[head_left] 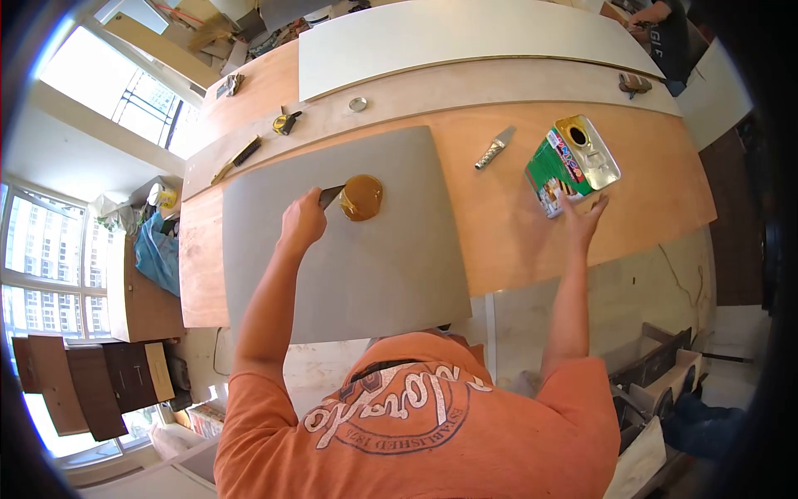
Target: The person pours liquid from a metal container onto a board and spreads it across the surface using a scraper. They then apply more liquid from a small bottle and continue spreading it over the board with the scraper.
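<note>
My left hand (302,219) is closed around a dark flat spreader (331,196), whose blade reaches the left edge of a puddle of amber glue (363,200). That puddle lies on a large grey sheet (374,274) on the wooden table. On the right, my right hand (582,214) has its fingers spread at the near lower side of a green rectangular can (547,170). The can is tilted, and its metal top (600,162) with a dark round opening faces up and to the right. Between sheet and can lies a putty knife (496,150) with a wrapped handle.
A yellow tape measure (285,123), a round lid (357,104) and a dark-handled tool (237,160) lie behind the grey sheet. A long white panel (465,41) spans the far side. Another person (661,33) is at the far right corner.
</note>
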{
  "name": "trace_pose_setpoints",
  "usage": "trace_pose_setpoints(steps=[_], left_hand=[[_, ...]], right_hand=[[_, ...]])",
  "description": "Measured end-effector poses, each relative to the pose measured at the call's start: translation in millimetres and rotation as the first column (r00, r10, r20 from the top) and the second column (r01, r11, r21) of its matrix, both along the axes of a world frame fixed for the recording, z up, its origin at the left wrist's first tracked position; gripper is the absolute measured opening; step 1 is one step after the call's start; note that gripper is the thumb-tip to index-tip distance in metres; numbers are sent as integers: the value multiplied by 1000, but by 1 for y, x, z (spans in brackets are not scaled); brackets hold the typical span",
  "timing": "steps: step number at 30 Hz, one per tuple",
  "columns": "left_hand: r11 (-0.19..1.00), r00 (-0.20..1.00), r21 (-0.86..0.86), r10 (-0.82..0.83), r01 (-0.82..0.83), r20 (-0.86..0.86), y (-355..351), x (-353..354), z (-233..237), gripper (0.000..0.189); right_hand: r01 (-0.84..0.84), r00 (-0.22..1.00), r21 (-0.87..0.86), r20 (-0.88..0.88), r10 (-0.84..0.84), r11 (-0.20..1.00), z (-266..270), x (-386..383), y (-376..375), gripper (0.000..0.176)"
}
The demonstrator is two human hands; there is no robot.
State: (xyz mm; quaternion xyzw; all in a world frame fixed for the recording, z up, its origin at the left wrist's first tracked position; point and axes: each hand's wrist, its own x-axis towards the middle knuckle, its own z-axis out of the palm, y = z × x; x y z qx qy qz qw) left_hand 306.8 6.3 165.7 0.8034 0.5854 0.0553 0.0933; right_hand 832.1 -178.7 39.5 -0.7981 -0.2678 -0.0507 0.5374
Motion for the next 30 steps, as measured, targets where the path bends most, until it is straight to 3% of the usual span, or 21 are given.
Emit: trace_pose_setpoints(steps=[1, 3, 5, 6, 7, 9, 12, 18, 27, 30], left_hand=[[1000, 1000, 12, 7, -7, 7, 0, -1, -5, 16], [999, 999, 22, 28, -28, 25, 4, 2, -8, 17], [998, 998, -7, 55, -55, 27, 0, 3, -10, 19], [997, 997, -22, 71, -70, 27, -1, 3, -11, 19], [996, 996, -35, 83, -82, 29, 0, 5, -11, 20], [994, 994, -47, 103, -101, 34, 5, 10, -9, 20], [991, 992, -58, 124, -122, 33, 12, 8, -10, 18], [977, 984, -134, 171, -164, 44, 26, 3, -19, 17], [915, 954, -303, 294, -267, 48, 46, 49, -51, 27], [941, 971, -290, 212, -172, 114, 51, 84, -61, 27]], right_hand=[[32, 999, -51, 14, -31, 998, -4, -26, -12, 97], [-293, 939, 251, -104, 327, 923, 28, -128, -15, 93], [-609, 790, -82, -152, 594, 789, 8, -231, -15, 79], [-816, 578, -153, -177, 797, 558, 15, -269, -11, 82], [-856, 445, -354, -135, 886, 376, 32, -298, -10, 87], [-836, 230, -542, -208, 951, 84, 50, -341, -1, 90], [-743, 219, -668, -304, 927, -43, 53, -368, 8, 91], [-600, 229, -792, -305, 924, -113, 22, -382, 13, 93], [-595, 239, -792, -337, 911, -137, 27, -381, 17, 96], [-619, 245, -772, -364, 899, -144, 28, -380, 17, 97]])
